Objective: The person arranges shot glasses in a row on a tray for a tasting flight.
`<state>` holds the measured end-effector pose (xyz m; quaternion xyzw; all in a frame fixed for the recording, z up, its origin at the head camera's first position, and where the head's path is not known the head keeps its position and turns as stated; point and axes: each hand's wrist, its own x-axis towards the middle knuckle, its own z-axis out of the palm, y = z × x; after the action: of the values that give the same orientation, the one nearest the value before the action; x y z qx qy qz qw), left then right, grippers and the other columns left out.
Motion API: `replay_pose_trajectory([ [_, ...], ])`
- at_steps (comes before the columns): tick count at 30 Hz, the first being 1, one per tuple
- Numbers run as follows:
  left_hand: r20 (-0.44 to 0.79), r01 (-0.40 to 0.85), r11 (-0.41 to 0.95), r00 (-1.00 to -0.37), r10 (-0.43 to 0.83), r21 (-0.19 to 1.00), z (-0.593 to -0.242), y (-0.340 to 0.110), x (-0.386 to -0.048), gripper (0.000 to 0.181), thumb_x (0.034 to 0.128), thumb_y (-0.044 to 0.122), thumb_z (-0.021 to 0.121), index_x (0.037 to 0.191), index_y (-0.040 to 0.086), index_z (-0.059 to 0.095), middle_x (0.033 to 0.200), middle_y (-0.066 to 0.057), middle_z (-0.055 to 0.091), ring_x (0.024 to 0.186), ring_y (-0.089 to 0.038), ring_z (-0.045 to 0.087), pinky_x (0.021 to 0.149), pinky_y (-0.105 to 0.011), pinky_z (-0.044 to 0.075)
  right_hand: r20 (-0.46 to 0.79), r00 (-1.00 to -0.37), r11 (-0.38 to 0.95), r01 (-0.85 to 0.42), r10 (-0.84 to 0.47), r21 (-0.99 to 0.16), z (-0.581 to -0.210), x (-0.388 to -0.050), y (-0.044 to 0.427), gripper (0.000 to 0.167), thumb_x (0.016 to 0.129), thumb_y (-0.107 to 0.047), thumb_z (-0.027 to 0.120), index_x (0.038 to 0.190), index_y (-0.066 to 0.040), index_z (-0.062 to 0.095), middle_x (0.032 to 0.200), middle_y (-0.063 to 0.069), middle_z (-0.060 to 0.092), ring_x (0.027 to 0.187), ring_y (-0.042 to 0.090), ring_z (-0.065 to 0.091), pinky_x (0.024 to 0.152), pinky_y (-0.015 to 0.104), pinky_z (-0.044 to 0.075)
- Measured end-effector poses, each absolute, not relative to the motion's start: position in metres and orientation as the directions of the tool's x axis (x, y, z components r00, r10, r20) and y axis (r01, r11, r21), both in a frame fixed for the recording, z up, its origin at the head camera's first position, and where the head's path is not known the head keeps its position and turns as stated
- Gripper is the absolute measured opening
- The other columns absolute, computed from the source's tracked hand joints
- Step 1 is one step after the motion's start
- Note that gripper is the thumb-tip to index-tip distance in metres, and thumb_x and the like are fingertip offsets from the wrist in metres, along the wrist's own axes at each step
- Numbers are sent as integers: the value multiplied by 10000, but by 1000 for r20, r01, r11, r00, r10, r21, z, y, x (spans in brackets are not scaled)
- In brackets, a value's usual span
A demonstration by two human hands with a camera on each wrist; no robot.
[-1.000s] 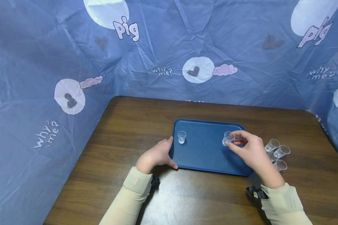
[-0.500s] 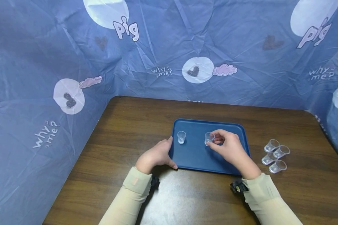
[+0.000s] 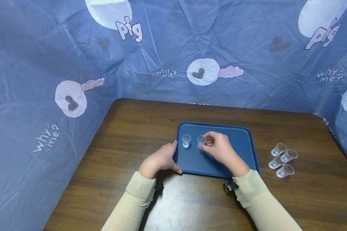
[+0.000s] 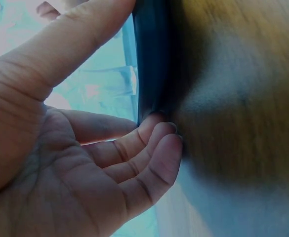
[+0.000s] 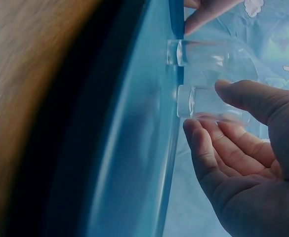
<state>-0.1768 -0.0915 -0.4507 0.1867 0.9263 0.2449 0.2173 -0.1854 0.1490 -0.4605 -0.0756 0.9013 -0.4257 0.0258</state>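
Note:
On the wooden table lies a blue rectangular tray (image 3: 240,141). My left hand (image 3: 161,158) holds its near left corner, the thumb at the front edge and the fingers along the left side; the left wrist view shows these fingers (image 4: 154,170) bent against the rim. A small clear shot glass (image 3: 186,141) stands upright near the tray's left end. Just right of it, my right hand (image 3: 219,149) pinches a second shot glass (image 5: 185,101) between thumb and fingertips, upright. Whether its base touches the tray I cannot tell.
Several more clear shot glasses (image 3: 282,160) are grouped on the table (image 3: 312,192) right of the tray. A blue printed cloth (image 3: 162,48) hangs behind and beside the table.
My right hand has carried the pinched shot glass leftward across the tray, close to the standing one. The left hand and tray have stayed put.

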Motion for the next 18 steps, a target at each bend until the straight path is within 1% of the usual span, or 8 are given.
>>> replay_pose_trajectory([
  [8, -303, 248, 807, -835, 459, 536, -451, -92, -177, 1246, 667, 310, 987, 1542, -145, 225, 1492, -329, 403, 1377, -394, 407, 1132, -441, 334, -7, -987, 630, -97, -160, -770, -465, -191, 138, 215, 861, -144, 835, 1011, -54, 710, 950, 61, 708, 889, 202, 685, 774, 397, 573],
  [18, -322, 229, 819, -837, 441, 526, -453, -91, -177, 1258, 675, 327, 982, 1563, -112, 207, 1519, -309, 382, 1397, -380, 383, 1137, -436, 324, -25, -989, 631, -72, -144, -773, -470, -193, 138, 222, 866, -134, 832, 1036, -53, 714, 968, 55, 711, 891, 188, 681, 782, 387, 575],
])
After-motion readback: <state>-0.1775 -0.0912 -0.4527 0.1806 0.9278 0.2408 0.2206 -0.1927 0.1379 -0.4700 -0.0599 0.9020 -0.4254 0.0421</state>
